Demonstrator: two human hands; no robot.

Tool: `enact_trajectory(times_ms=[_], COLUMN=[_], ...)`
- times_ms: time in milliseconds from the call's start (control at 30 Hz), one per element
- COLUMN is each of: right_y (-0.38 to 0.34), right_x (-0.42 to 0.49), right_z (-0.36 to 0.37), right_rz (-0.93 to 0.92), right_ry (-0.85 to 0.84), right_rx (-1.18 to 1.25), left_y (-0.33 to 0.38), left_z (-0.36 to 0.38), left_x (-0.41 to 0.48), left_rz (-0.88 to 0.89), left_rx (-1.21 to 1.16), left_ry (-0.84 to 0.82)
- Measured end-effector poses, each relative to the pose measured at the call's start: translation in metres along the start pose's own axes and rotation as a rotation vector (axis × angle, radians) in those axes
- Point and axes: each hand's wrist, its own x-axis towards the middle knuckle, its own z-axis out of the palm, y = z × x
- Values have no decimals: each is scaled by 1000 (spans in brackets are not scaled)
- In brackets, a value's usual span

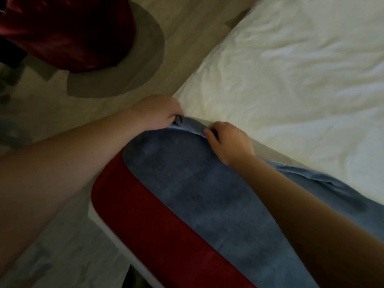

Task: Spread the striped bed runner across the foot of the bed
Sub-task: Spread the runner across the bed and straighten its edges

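Observation:
The bed runner [187,188] lies along the foot of the bed as a broad blue band with a red band beside it, running from the centre of the view to the bottom right. My left hand [158,113] pinches the runner's bunched end at the bed's corner. My right hand [230,142] grips the blue edge just to the right of it, fingers curled over the fold. The white wrinkled sheet [291,84] covers the mattress beyond both hands.
A wooden floor [187,38] runs along the bed's left side. A dark red round seat on a grey circular base [116,59] stands at the upper left. The bed's white frame edge [104,223] shows below the red band.

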Motion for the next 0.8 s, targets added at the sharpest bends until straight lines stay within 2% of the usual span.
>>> enact_trajectory(times_ms=[133, 200, 333, 567, 733, 800], right_y=[-30, -44, -73, -110, -130, -137], right_x=[26, 38, 58, 84, 86, 71], right_z=[11, 17, 33, 46, 44, 52], right_rz=[124, 165, 206, 487, 459, 334], right_ry=[16, -47, -185, -243, -349, -330], right_rx=[77, 89, 47, 152, 7, -143], left_y=[-14, -24, -44, -87, -86, -84], left_z=[2, 3, 6, 11, 20, 20], left_x=[-2, -2, -10, -20, -10, -7], left_rz=[-59, -62, -3, 135, 138, 213], left_rx=[-97, -121, -111, -82, -192, -185], left_ry=[74, 86, -41, 1, -65, -124])
